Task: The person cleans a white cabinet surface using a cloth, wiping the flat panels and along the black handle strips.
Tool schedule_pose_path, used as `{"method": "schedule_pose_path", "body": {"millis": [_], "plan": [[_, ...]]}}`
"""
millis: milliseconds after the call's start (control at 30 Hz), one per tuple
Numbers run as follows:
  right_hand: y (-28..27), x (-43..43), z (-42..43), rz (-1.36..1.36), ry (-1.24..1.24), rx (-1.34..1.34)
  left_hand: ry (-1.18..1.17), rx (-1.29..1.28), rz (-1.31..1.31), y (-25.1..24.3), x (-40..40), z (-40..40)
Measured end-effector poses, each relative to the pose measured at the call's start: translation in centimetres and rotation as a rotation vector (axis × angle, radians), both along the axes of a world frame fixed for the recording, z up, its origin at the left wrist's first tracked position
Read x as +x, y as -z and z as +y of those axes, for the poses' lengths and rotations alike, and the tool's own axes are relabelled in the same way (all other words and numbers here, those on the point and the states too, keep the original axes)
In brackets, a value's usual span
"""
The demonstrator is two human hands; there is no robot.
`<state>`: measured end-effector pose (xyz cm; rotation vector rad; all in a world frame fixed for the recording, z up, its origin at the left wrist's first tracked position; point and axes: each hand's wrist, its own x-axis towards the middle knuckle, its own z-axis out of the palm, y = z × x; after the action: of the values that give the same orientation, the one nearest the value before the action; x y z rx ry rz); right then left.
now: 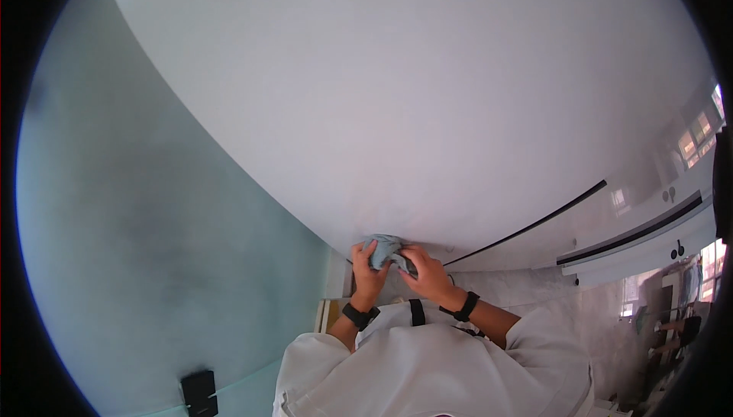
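A crumpled grey-blue cloth (382, 250) is bunched between my two hands at the lower middle of the view. My left hand (368, 277) grips its left side, with the thumb on top. On the other side, my right hand (426, 273) holds the cloth's right end, its fingers curled around the folds. Both wrists wear black bands. Just beyond the cloth stands a large smooth white panel (401, 113); whether the cloth touches it I cannot tell.
Frosted glass (143, 234) covers the left, with a black fitting (199, 393) at its lower edge. A black strip (527, 225) runs along the panel's right side. White cabinets with black knobs (678, 250) stand right, above a grey marbled floor (515, 285). Another person (678, 331) is at far right.
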<state>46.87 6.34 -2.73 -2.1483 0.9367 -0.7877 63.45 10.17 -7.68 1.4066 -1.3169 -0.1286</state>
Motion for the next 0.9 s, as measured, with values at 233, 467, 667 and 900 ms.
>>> {"method": "schedule_pose_path", "body": {"millis": [233, 467, 667, 900], "plan": [[-6.0, -7.3, 0.2, -0.207, 0.230, -0.217, 0.280, -0.212, -0.052, -10.4, -7.6, -2.9], [-7.1, -15.2, -0.6, -0.168, 0.551, -0.508, 0.642, -0.120, -0.065, -13.9, -15.8, -5.1], [-1.6, -15.0, -0.7, -0.123, 0.555, -0.396, 0.692, -0.050, -0.261, -10.4, -14.3, -5.4], [2.1, -10.4, -1.1, 0.062, 0.475, -0.222, 0.576, 0.132, -0.336, -3.8, -9.6, -4.1]]}}
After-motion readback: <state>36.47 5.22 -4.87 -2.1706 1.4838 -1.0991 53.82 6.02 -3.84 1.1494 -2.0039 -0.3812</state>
